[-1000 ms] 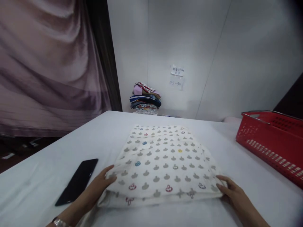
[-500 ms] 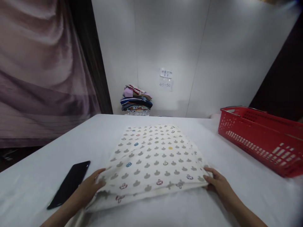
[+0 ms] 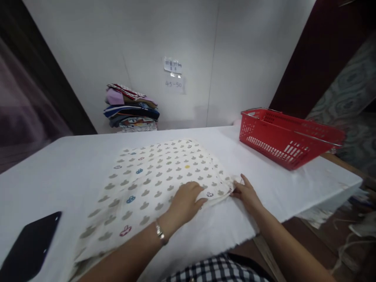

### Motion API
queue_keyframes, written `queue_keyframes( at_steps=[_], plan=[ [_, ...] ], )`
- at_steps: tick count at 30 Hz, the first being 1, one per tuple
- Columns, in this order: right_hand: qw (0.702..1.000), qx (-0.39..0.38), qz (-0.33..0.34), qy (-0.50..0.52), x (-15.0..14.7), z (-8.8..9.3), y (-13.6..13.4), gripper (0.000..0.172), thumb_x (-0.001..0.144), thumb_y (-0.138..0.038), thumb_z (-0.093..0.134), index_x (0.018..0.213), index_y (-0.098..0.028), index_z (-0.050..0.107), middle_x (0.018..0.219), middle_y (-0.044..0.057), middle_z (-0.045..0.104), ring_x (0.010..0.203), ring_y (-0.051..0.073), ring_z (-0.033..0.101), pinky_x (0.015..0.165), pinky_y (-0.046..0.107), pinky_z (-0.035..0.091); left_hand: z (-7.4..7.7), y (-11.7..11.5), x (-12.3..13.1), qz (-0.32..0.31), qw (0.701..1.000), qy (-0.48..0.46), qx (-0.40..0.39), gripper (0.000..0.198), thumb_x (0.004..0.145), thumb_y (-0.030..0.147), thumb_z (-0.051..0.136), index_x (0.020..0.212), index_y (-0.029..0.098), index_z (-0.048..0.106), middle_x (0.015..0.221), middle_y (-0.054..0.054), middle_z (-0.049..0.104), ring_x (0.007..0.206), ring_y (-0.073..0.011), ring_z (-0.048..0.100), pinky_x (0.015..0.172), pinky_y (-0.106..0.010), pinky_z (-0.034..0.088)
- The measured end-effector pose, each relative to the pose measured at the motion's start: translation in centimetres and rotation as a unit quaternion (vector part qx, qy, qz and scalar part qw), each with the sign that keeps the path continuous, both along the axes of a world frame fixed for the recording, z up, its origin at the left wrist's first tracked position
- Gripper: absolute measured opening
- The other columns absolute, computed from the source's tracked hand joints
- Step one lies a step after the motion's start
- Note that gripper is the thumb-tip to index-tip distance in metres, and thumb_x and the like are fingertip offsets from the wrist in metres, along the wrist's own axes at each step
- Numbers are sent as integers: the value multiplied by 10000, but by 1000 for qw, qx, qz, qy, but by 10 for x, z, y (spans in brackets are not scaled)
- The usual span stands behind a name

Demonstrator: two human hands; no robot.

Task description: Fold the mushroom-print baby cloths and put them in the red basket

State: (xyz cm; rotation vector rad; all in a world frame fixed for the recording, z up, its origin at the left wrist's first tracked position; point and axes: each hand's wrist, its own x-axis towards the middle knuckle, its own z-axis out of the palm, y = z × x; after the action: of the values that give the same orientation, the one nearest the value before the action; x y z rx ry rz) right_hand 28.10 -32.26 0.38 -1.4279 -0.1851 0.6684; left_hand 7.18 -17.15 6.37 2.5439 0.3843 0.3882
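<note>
A folded white cloth (image 3: 152,176) printed with small grey shapes and a few coloured ones lies flat on the white table (image 3: 53,164). My left hand (image 3: 186,199), with a bracelet at the wrist, reaches across and rests fingers-down on the cloth near its right front corner. My right hand (image 3: 246,192) touches that same corner at the cloth's edge, fingers curled against the fabric.
A black phone (image 3: 29,246) lies at the front left of the table. A red plastic basket (image 3: 288,135) stands at the back right near the table's edge. A stack of folded clothes (image 3: 131,107) sits by the wall under a paper note (image 3: 173,66).
The view has swung to the right. My left hand has left the cloth's left front corner and crossed over to the right front corner, beside my right hand.
</note>
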Motion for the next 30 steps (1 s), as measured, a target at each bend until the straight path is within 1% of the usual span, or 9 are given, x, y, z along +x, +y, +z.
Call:
queue_keyframes(
  at_steps=[2, 5, 9, 12, 14, 16, 20, 26, 30],
  plan=[
    [1000, -6, -12, -13, -1, 0, 2, 843, 773, -235, 620, 1454, -219, 123, 664, -21, 603, 565, 146, 600, 558, 300, 580, -10, -9, 31, -41, 999, 16, 29, 270, 819, 362, 561, 1021, 197, 630, 1011, -89, 596, 968, -250, 526, 837, -386, 407],
    [999, -16, -24, -27, 0, -1, 7, 855, 768, -272, 627, 1455, -237, 121, 639, -33, 584, 518, 138, 580, 501, 283, 564, -28, -13, 64, -39, 996, 59, 50, 319, 767, 397, 625, 992, 171, 629, 981, -100, 574, 943, -260, 527, 794, -381, 413],
    [997, -26, -50, -50, 2, -4, 9, 863, 748, -259, 622, 1457, -239, 130, 656, -35, 579, 415, 119, 533, 396, 261, 508, -41, -14, 78, -27, 992, 86, 90, 207, 817, 359, 548, 909, 189, 622, 947, -70, 557, 906, -227, 521, 762, -350, 416],
    [996, -25, -52, -66, 1, -5, 8, 869, 724, -222, 610, 1455, -251, 140, 748, -17, 618, 370, 99, 513, 344, 230, 452, -40, -19, 76, -41, 986, 88, 137, 196, 839, 301, 496, 984, 198, 578, 1001, -58, 545, 937, -214, 504, 788, -346, 413],
    [997, -17, -43, -65, 1, -4, 7, 879, 714, -229, 611, 1455, -253, 138, 752, -20, 622, 371, 100, 517, 340, 225, 439, -37, -25, 75, -54, 980, 89, 170, 305, 820, 296, 517, 1107, 195, 510, 1068, -67, 525, 984, -228, 486, 802, -359, 417],
    [998, -5, -39, -57, 0, -2, 6, 891, 711, -246, 619, 1456, -239, 132, 703, -36, 607, 374, 103, 514, 342, 226, 438, -36, -30, 77, -54, 974, 100, 198, 362, 810, 252, 514, 1162, 187, 457, 1090, -74, 511, 989, -236, 481, 773, -361, 432],
    [998, 20, -42, -45, 2, -1, 4, 920, 703, -276, 657, 1455, -208, 132, 623, -58, 578, 401, 111, 516, 356, 224, 445, -36, -39, 85, -43, 961, 130, 239, 350, 784, 104, 460, 1123, 191, 443, 1047, -71, 504, 910, -225, 510, 673, -331, 450],
    [998, 38, -32, -46, 4, -6, 4, 942, 701, -286, 667, 1456, -192, 111, 616, -62, 587, 357, 99, 503, 333, 212, 417, -30, -48, 98, -28, 958, 155, 239, 274, 819, 104, 416, 1078, 182, 457, 969, -83, 540, 841, -238, 575, 627, -324, 452],
    [998, 29, -35, -40, 3, -4, 5, 942, 689, -223, 645, 1454, -135, 103, 577, -71, 571, 334, 93, 489, 321, 199, 398, -29, -43, 104, -10, 962, 169, 213, 220, 841, 115, 378, 1008, 152, 517, 897, -104, 605, 827, -245, 605, 653, -329, 436]
  ],
)
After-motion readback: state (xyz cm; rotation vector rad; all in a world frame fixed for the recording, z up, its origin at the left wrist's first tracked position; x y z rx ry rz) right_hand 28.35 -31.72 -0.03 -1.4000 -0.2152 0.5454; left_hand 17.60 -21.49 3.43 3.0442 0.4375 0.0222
